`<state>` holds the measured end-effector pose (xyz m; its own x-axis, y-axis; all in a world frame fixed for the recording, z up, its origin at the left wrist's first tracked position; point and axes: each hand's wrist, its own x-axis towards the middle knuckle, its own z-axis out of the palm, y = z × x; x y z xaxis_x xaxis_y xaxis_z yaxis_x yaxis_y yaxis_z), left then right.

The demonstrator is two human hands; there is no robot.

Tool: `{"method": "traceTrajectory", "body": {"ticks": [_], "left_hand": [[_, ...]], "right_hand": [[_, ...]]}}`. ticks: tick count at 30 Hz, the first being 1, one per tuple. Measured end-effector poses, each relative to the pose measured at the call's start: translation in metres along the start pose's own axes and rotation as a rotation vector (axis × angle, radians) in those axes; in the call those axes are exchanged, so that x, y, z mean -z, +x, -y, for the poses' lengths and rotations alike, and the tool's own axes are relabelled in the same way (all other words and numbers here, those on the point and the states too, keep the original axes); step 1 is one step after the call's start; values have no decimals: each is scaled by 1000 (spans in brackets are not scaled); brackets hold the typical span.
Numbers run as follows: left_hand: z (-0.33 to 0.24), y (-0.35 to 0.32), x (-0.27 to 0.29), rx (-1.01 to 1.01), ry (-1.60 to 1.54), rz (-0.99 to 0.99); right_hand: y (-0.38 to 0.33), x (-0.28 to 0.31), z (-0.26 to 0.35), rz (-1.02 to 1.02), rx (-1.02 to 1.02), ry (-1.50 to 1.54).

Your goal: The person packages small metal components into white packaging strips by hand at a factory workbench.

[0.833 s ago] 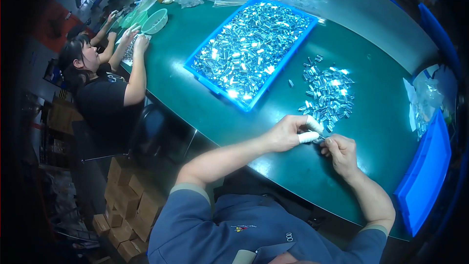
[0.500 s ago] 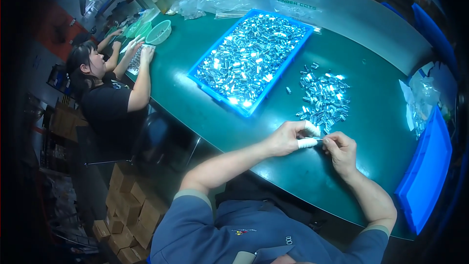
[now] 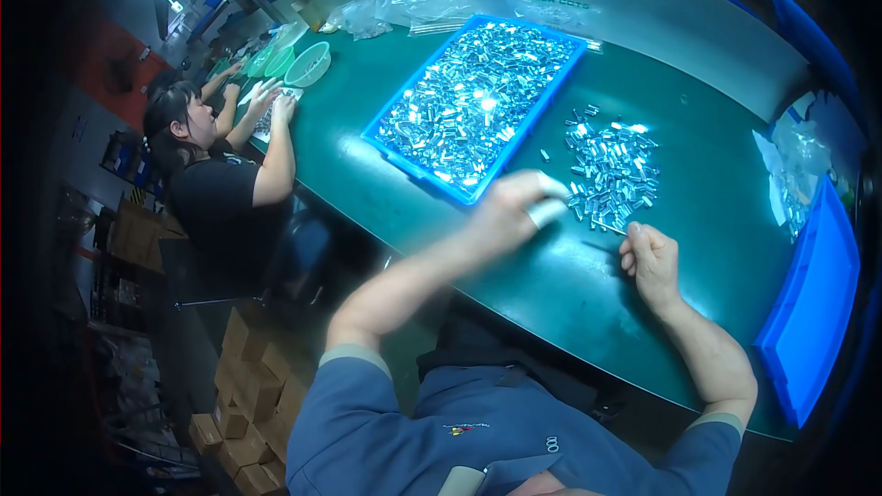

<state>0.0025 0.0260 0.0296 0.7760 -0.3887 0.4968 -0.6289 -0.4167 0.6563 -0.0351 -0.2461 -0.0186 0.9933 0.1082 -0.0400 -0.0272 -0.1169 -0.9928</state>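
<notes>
My left hand (image 3: pixel 514 211), smeared by motion, hovers between the blue tray and the loose pile. White finger cots cover its thumb and forefinger; these stand apart with nothing visible between them. My right hand (image 3: pixel 653 262) is closed in a pinch around a thin rod-like tool (image 3: pixel 607 227), whose end points left along the near edge of the pile. Its exact kind is too small to make out. Small shiny metal sleeve-like pieces form the pile (image 3: pixel 614 165). Many more fill the blue tray (image 3: pixel 481 193), and one single piece (image 3: pixel 545 155) lies apart between tray and pile.
An upright blue tray (image 3: pixel 813 312) leans at the table's right edge, near clear plastic bags (image 3: pixel 797 161). Along the back run more bags and a grey panel (image 3: pixel 661 41). At far left a co-worker (image 3: pixel 216 165) sits by green bowls (image 3: pixel 310 64). Cardboard boxes (image 3: pixel 248 400) are stacked below.
My left hand has left the tool's end and swung left and away toward the filled tray. My right hand has moved slightly farther out, still pinching the thin tool. The view has shifted slightly.
</notes>
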Motion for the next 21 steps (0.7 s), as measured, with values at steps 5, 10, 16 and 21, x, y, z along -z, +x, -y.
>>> {"method": "traceTrajectory", "body": {"ticks": [5, 10, 16, 21], "left_hand": [[62, 38, 90, 133, 506, -267], [58, 58, 80, -48, 694, -131], [58, 57, 10, -220, 791, 289], [59, 42, -7, -225, 639, 165]], "right_hand": [[0, -4, 6, 72, 68, -60], [4, -1, 7, 45, 47, -45], [3, -6, 10, 103, 61, -15], [-1, -5, 0, 71, 65, 28]]}}
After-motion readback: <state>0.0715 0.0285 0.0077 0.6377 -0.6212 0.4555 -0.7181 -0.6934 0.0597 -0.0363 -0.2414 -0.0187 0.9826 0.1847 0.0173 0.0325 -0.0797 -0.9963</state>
